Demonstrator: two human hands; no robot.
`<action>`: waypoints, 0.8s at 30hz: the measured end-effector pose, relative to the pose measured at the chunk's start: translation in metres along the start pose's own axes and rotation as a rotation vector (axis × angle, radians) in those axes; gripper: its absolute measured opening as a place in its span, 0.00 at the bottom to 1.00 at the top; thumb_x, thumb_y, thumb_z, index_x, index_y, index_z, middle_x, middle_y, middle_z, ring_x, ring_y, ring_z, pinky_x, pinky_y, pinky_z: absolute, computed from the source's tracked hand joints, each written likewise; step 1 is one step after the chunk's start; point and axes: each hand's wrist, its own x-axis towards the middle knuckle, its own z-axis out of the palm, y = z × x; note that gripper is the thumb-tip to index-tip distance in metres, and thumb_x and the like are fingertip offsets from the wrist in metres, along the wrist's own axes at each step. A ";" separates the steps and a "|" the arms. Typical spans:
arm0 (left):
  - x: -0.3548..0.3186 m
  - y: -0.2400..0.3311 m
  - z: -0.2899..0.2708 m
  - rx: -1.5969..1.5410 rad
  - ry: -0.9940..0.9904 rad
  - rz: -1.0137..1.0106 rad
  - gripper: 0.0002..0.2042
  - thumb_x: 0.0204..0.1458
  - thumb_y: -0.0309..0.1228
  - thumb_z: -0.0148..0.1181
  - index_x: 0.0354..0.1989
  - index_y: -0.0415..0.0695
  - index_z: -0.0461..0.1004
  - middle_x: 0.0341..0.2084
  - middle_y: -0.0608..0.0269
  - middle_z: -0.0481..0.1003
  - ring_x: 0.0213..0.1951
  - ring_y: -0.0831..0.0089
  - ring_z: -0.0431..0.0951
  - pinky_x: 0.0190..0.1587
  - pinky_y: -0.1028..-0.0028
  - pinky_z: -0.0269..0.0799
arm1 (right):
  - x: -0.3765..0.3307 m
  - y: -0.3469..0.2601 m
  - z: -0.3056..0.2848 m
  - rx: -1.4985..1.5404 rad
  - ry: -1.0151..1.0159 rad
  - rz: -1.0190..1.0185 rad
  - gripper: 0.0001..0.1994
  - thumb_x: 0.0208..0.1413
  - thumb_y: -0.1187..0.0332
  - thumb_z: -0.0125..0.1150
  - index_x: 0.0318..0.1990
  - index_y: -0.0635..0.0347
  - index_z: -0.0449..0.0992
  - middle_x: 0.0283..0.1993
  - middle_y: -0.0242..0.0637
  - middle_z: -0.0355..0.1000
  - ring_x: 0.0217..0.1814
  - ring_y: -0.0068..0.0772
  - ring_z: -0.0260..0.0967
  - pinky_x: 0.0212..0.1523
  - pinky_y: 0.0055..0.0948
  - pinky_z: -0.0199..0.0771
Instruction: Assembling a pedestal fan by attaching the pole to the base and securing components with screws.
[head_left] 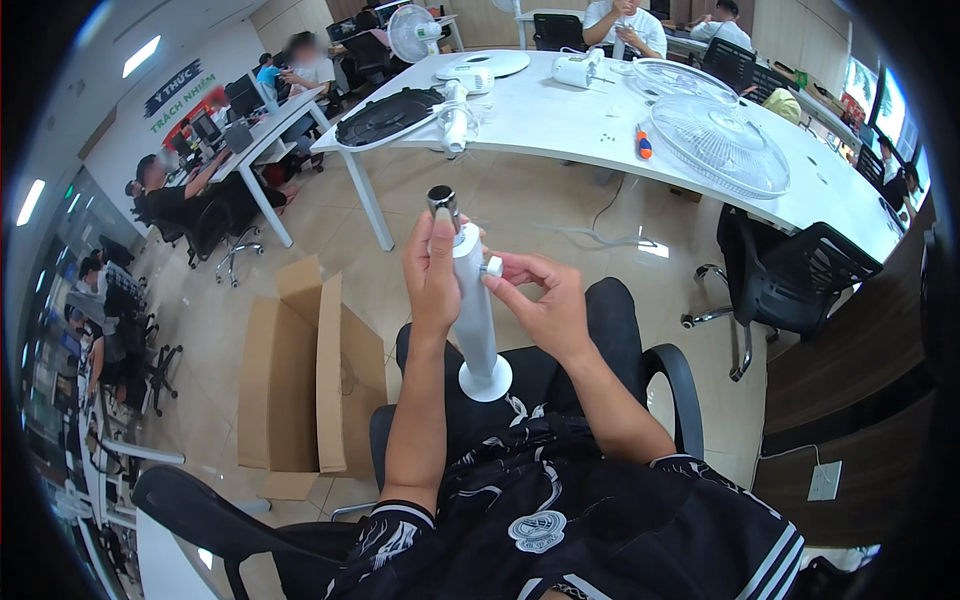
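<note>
1. White column (474, 315): nearly upright over the person's lap (545, 370), flared base (486, 382) downward, chrome rod (441, 200) projecting from the top.
2. Left hand (434, 275): fingers wrapped around the column's upper end, thumb along its face.
3. Right hand (548, 300): fingers pinching a white knob (493, 266) at the column's right side.
4. Cardboard box (345, 400): open, left of the column.
5. Table (540, 110): beyond the column; carries a clear fan grille (720, 150) and an orange-and-blue tool (643, 145), both to the column's right.

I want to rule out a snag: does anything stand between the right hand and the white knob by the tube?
Nothing visible: the right hand has its fingers on the white knob, beside the white tube the left hand grips.
</note>
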 end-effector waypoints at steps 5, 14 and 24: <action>0.000 -0.001 0.000 0.013 0.023 -0.023 0.20 0.67 0.48 0.43 0.42 0.39 0.67 0.31 0.56 0.75 0.29 0.74 0.78 0.32 0.75 0.74 | 0.001 -0.002 -0.004 -0.069 -0.016 0.059 0.13 0.48 0.71 0.73 0.40 0.67 0.82 0.31 0.43 0.80 0.32 0.28 0.79 0.35 0.25 0.77; 0.000 -0.001 0.003 -0.030 0.033 -0.014 0.19 0.66 0.45 0.46 0.42 0.39 0.68 0.32 0.57 0.75 0.30 0.75 0.77 0.32 0.76 0.73 | 0.002 -0.005 -0.007 -0.005 -0.044 -0.007 0.12 0.52 0.68 0.69 0.41 0.67 0.81 0.31 0.43 0.79 0.30 0.29 0.78 0.36 0.26 0.77; 0.014 -0.010 0.009 0.058 0.006 -0.033 0.21 0.67 0.49 0.42 0.42 0.39 0.67 0.32 0.55 0.74 0.29 0.72 0.77 0.33 0.74 0.73 | 0.023 0.019 -0.034 -0.245 -0.128 -0.407 0.12 0.48 0.73 0.70 0.42 0.61 0.80 0.32 0.37 0.74 0.31 0.33 0.75 0.34 0.29 0.75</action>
